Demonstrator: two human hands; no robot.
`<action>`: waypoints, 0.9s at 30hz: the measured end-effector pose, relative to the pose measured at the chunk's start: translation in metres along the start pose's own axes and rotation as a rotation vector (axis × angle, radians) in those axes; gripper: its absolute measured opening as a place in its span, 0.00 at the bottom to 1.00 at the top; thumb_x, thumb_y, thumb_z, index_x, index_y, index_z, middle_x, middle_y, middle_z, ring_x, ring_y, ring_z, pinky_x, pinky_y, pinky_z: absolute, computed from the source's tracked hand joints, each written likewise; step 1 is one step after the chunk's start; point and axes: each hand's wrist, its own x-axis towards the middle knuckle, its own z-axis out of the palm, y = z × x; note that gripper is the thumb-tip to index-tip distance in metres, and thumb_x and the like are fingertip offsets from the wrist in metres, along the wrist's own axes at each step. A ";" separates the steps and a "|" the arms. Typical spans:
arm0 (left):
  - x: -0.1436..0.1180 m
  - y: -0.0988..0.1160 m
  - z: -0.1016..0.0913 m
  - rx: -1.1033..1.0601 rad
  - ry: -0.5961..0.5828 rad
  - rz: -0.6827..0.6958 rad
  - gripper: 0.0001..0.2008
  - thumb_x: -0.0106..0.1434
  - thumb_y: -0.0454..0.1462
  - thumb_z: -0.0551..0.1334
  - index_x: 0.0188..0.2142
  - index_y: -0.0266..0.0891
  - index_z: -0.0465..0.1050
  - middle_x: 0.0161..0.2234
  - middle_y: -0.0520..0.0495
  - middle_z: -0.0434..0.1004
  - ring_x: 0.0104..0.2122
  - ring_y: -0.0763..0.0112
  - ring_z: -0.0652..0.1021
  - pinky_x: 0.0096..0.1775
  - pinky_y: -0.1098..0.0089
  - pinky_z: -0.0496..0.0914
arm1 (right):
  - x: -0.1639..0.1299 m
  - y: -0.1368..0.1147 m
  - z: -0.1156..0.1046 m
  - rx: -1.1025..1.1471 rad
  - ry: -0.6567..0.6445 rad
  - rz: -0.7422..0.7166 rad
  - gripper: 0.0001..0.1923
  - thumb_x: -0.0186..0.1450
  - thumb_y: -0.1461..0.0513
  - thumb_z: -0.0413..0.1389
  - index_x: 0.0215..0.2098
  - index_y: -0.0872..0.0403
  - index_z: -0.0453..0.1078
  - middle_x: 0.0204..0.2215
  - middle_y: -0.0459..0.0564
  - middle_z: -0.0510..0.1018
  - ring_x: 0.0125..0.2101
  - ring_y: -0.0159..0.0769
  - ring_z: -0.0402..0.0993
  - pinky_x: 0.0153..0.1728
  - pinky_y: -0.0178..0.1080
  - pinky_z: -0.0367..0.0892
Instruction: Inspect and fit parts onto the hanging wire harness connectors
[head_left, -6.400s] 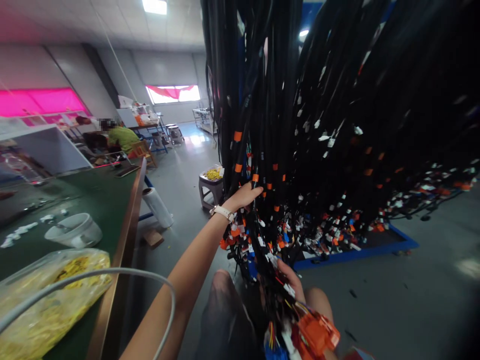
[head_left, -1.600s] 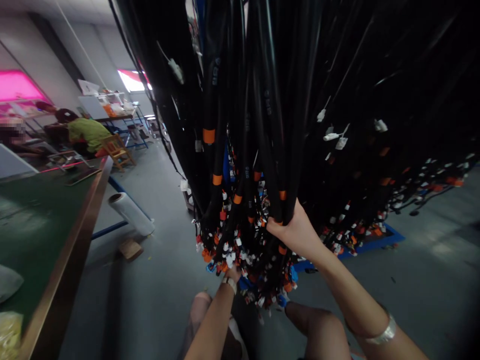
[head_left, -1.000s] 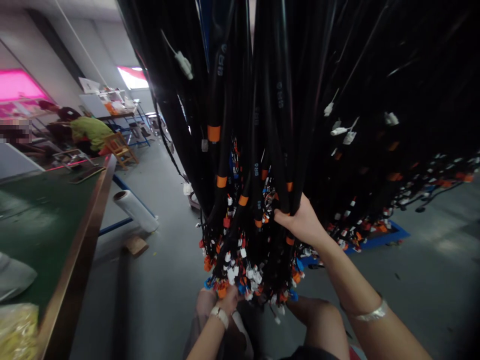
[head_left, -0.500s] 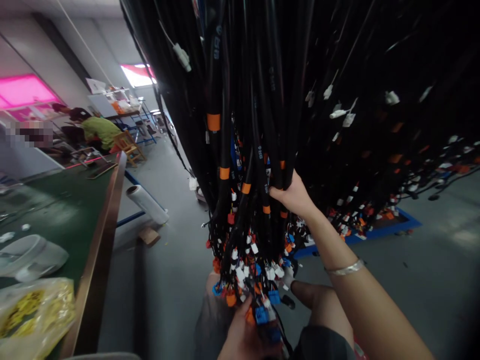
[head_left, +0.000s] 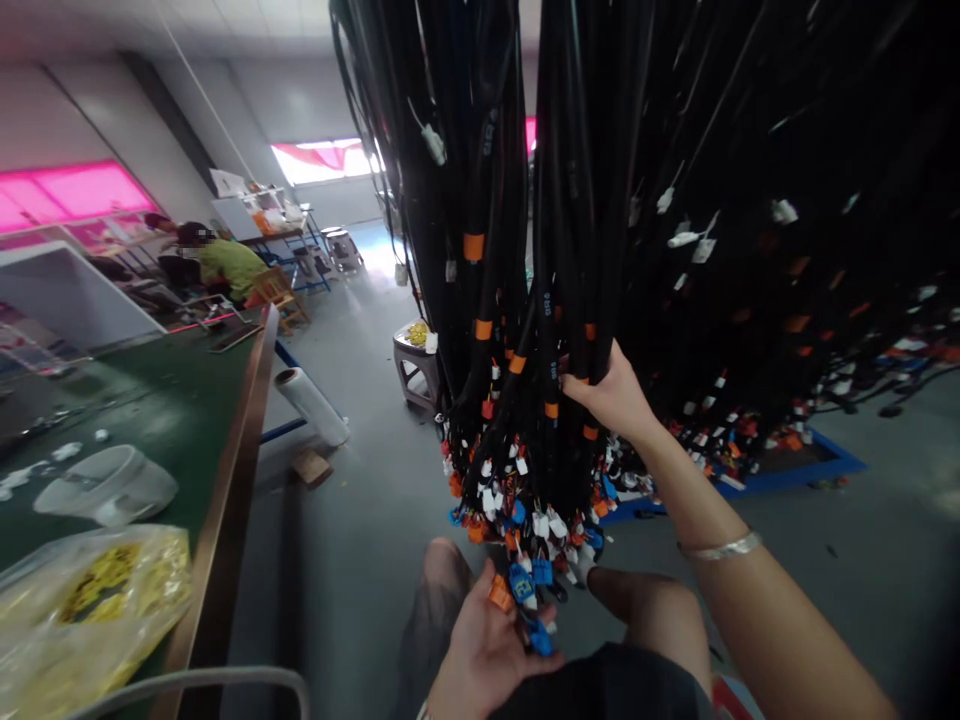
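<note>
- Cables (head_left: pixel 555 200), black and hanging in a thick curtain, fill the upper middle and right of the view; orange bands ring many of them and small white tags dot the darker mass to the right.
- Right hand (head_left: pixel 611 395) reaches up into the near bunch, its fingers clenched around several black cables just above an orange band; a thin silver bracelet (head_left: pixel 718 548) sits on that forearm.
- Left hand (head_left: pixel 487 650) is low in the view, palm up under the hanging ends, its fingers curled loosely about a few plugs (head_left: pixel 525 590), blue and orange ones among them.
- More plugs in white, orange and blue dangle in a dense cluster (head_left: pixel 525 490) between the two hands, above the person's knees.
- Floor (head_left: pixel 360 500) is grey and bare below the bunch; a roll of clear film (head_left: pixel 311 405) lies on it near the tabletop's corner, with a small brown block just beside it.
- Stool (head_left: pixel 416 365), grey, stands behind the cables with yellow bits on top.
- Green tabletop (head_left: pixel 135 410) runs along the left with a wooden edge; a white bowl-like tub (head_left: pixel 112 485) lies on it, and a clear bag (head_left: pixel 90 600) of yellow pieces rests nearer the camera.
- Another person in a yellow-green top (head_left: pixel 225 265) sits far back on the left, near a wooden chair.
- Blue frame (head_left: pixel 817 470) lies on the floor under the far cables.
</note>
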 end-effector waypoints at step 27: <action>-0.057 0.080 -0.008 -0.081 -0.231 0.204 0.18 0.63 0.44 0.55 0.29 0.31 0.74 0.38 0.35 0.79 0.55 0.48 0.67 0.54 0.52 0.62 | -0.005 -0.012 -0.049 -0.144 -0.227 0.014 0.11 0.53 0.57 0.60 0.32 0.50 0.65 0.27 0.45 0.71 0.28 0.38 0.68 0.30 0.42 0.66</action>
